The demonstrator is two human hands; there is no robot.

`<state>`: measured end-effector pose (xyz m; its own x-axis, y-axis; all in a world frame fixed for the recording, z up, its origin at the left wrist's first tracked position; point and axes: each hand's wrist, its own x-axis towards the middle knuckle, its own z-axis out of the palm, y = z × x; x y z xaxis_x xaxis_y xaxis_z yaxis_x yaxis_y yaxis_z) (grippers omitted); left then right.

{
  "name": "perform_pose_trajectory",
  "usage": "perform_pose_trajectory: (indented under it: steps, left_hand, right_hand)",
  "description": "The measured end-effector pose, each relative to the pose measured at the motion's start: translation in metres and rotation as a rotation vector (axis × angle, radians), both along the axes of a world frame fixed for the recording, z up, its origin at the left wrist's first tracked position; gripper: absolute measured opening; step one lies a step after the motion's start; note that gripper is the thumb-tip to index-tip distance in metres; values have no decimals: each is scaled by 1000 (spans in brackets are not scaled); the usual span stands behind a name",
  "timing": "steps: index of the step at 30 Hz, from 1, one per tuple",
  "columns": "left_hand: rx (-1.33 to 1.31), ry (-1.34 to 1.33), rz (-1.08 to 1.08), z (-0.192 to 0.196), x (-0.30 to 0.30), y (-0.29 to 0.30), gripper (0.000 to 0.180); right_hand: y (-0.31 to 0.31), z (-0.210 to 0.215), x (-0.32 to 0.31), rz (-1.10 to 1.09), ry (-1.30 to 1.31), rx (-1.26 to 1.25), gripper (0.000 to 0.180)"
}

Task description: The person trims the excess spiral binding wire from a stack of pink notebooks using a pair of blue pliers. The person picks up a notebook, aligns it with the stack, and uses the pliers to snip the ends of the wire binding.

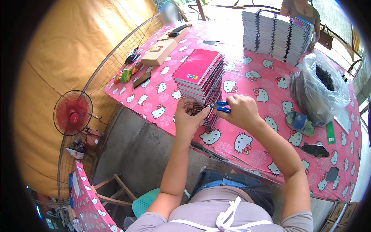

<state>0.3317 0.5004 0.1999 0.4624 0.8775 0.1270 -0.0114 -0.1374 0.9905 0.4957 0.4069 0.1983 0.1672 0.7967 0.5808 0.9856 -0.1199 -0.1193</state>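
A tall stack of spiral notebooks (pixel 196 66) with pink covers stands near the front edge of the pink table. My left hand (pixel 188 119) is closed around a dark spiral coil (pixel 195 110) at the near side of this stack, thumb and fingers curled about it. In my right hand (pixel 243 111) is a pair of blue-handled pliers (pixel 223 106), its handles inside my curled fingers. The jaws point left and meet the coil beside my left thumb. Exactly what lies between the jaws is too small to tell.
Several tall stacks of bound books (pixel 266 34) stand at the far right, with a person (pixel 305 13) behind them. A plastic bag (pixel 320 89) of black coils sits at right, near a blue-green pouch (pixel 300 123). Cardboard boxes (pixel 159 53) lie far left; a red fan (pixel 73 113) stands beyond the table.
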Motion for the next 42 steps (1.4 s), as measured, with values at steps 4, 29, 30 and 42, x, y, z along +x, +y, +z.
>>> perform_pose_trajectory:
  steps: [4, 29, 30, 42]
  left_hand:
    - [35, -5, 27, -15, -8, 14, 41]
    - [-224, -25, -36, -25, -8, 13, 36]
    - [-245, -16, -37, -26, -10, 15, 37]
    - [-209, -23, -29, -34, -10, 10, 37]
  right_hand:
    - [-8, 11, -16, -51, 321, -462, 56]
    - [2, -25, -9, -5, 231, -280, 54]
    - [-3, -18, -10, -26, 245, -318, 54]
    - [1, -21, -11, -20, 298, -451, 57]
